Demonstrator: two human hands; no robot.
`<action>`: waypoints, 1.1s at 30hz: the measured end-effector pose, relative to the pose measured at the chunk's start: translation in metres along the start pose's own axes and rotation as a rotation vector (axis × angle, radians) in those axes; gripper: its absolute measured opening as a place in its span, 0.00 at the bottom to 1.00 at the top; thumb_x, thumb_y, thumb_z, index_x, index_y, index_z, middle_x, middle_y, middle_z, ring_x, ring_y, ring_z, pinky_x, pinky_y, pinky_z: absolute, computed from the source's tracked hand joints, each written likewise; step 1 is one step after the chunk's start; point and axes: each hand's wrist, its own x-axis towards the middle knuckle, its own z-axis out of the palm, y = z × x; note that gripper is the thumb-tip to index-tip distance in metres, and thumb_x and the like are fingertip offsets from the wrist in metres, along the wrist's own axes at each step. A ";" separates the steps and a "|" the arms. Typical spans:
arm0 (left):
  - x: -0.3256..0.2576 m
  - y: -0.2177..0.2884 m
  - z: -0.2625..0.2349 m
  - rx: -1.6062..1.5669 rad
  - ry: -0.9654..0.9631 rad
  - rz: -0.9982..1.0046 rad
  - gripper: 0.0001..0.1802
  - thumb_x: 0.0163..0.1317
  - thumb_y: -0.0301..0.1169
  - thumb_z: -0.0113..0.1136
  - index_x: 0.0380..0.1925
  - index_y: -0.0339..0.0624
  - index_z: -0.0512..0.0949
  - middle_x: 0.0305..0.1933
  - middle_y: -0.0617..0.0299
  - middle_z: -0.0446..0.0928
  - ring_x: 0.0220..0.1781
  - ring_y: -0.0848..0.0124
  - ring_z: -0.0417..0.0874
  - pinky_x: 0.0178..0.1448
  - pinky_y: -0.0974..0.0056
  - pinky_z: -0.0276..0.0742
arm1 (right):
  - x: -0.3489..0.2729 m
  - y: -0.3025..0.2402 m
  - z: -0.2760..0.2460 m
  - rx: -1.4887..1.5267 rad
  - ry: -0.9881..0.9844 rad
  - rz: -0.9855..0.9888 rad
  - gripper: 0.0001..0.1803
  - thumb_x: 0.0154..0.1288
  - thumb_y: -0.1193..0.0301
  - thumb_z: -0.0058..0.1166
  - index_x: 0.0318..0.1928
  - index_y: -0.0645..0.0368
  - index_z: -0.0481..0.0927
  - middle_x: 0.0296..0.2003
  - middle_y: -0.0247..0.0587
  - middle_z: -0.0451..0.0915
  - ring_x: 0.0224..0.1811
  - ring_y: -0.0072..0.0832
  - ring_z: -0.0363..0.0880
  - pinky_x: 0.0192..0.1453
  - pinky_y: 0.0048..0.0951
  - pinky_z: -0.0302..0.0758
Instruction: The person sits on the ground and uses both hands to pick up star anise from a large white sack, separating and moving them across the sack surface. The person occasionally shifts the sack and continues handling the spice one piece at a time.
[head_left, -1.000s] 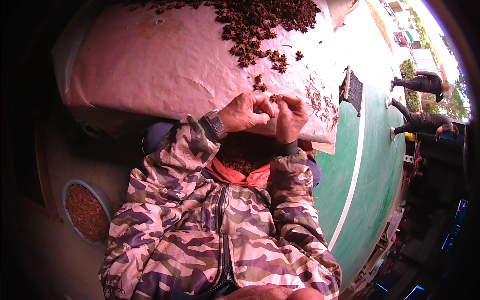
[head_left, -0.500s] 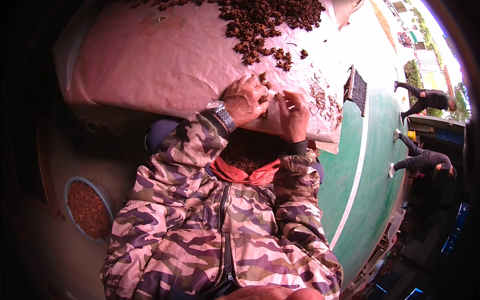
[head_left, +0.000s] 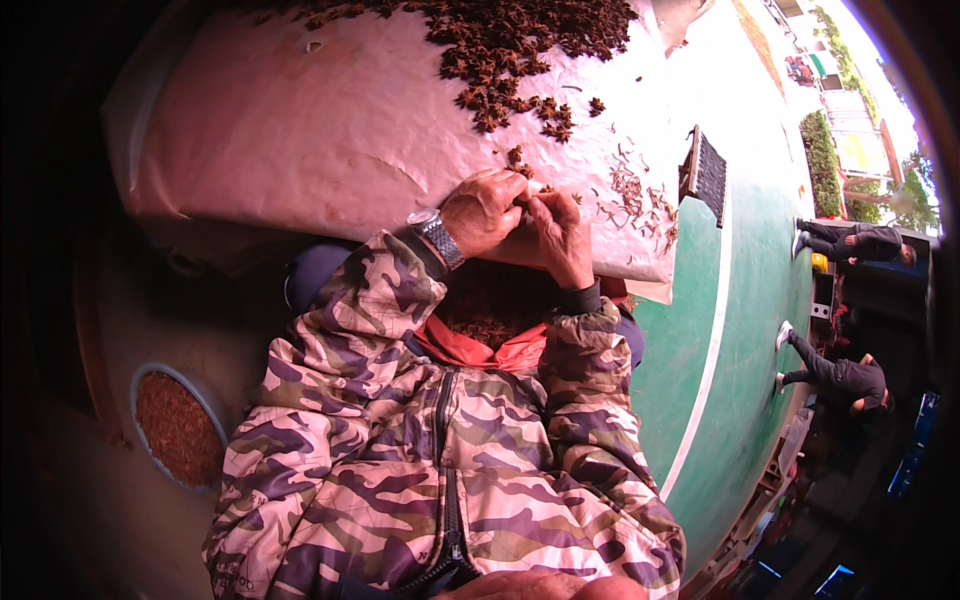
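Note:
My left hand (head_left: 484, 211) and my right hand (head_left: 563, 238) meet above the near edge of the sheeted table. Both are closed, thumbs and fingers pinched together at the tips. Between them they grip a small star anise, mostly covered by the fingers. Just beyond my left fingers lie a few loose star anise (head_left: 515, 160). A large heap of star anise (head_left: 520, 45) spreads over the far part of the table. Thin brown stems (head_left: 635, 200) are scattered to the right of my right hand. Below my wrists is a red cloth-edged container (head_left: 485, 348) with dark bits inside.
Pale plastic sheeting (head_left: 290, 130) covers the table. A blue-rimmed basin (head_left: 180, 425) of brown bits stands on the floor at left. A dark ridged panel (head_left: 707, 175) lies right of the table, beside green flooring (head_left: 745, 400). Two people (head_left: 845, 380) are farther right.
My right hand has moved left and its fingertips now meet those of my left hand. My left fingers have closed in more tightly. The people at right have shifted.

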 end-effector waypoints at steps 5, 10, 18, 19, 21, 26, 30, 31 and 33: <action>-0.002 0.010 -0.001 -0.216 -0.007 -0.016 0.10 0.57 0.22 0.67 0.38 0.39 0.77 0.38 0.52 0.81 0.43 0.53 0.85 0.48 0.55 0.80 | -0.005 -0.001 -0.007 0.411 0.015 0.116 0.09 0.77 0.68 0.58 0.41 0.63 0.81 0.29 0.29 0.79 0.30 0.16 0.75 0.35 0.24 0.73; -0.001 0.011 0.003 -0.233 0.001 0.011 0.09 0.59 0.22 0.67 0.38 0.39 0.77 0.38 0.53 0.81 0.42 0.54 0.85 0.47 0.55 0.79 | -0.008 -0.008 0.002 0.164 0.152 0.003 0.09 0.77 0.69 0.58 0.40 0.63 0.81 0.28 0.28 0.78 0.29 0.15 0.72 0.34 0.22 0.71; 0.000 0.022 0.007 -0.284 0.177 0.082 0.12 0.60 0.21 0.68 0.42 0.40 0.77 0.43 0.53 0.80 0.44 0.54 0.84 0.49 0.56 0.80 | -0.014 -0.029 0.003 0.324 0.201 0.042 0.11 0.79 0.66 0.58 0.41 0.63 0.80 0.27 0.30 0.79 0.28 0.14 0.73 0.33 0.20 0.71; -0.001 0.024 0.005 -0.289 0.146 0.049 0.12 0.60 0.20 0.68 0.42 0.40 0.77 0.43 0.53 0.80 0.45 0.54 0.84 0.49 0.56 0.80 | -0.017 -0.031 0.004 0.325 0.206 0.047 0.11 0.79 0.66 0.57 0.41 0.62 0.80 0.28 0.30 0.79 0.28 0.14 0.74 0.33 0.20 0.71; -0.005 0.026 0.001 -0.298 0.082 -0.016 0.13 0.60 0.19 0.68 0.43 0.40 0.77 0.44 0.53 0.79 0.46 0.54 0.84 0.49 0.56 0.81 | -0.016 -0.025 0.003 0.443 0.154 0.087 0.10 0.79 0.67 0.57 0.42 0.60 0.81 0.28 0.29 0.79 0.28 0.15 0.74 0.32 0.19 0.71; -0.011 0.029 0.005 -0.234 0.048 0.166 0.13 0.59 0.18 0.67 0.43 0.40 0.77 0.44 0.55 0.79 0.46 0.54 0.83 0.50 0.55 0.80 | -0.022 -0.016 -0.015 0.619 -0.062 0.199 0.08 0.79 0.67 0.57 0.43 0.59 0.81 0.32 0.27 0.80 0.31 0.13 0.74 0.37 0.19 0.71; -0.018 0.039 0.008 -0.248 0.066 0.221 0.13 0.59 0.19 0.68 0.42 0.40 0.76 0.43 0.55 0.79 0.45 0.54 0.83 0.50 0.55 0.80 | -0.028 -0.023 -0.027 0.657 -0.170 0.281 0.07 0.78 0.67 0.56 0.44 0.57 0.81 0.35 0.25 0.79 0.32 0.13 0.73 0.38 0.18 0.70; -0.020 0.039 0.008 -0.253 0.073 0.231 0.13 0.59 0.19 0.68 0.41 0.41 0.76 0.44 0.55 0.79 0.45 0.53 0.83 0.50 0.55 0.80 | -0.030 -0.028 -0.028 0.675 -0.182 0.332 0.07 0.78 0.67 0.57 0.43 0.57 0.81 0.35 0.25 0.79 0.32 0.13 0.73 0.37 0.18 0.70; -0.023 0.043 0.009 -0.269 0.090 0.261 0.13 0.59 0.19 0.69 0.40 0.41 0.76 0.44 0.55 0.79 0.45 0.53 0.83 0.49 0.54 0.80 | -0.031 -0.029 -0.031 0.721 -0.226 0.387 0.07 0.78 0.67 0.57 0.43 0.57 0.81 0.35 0.26 0.80 0.32 0.14 0.74 0.38 0.18 0.71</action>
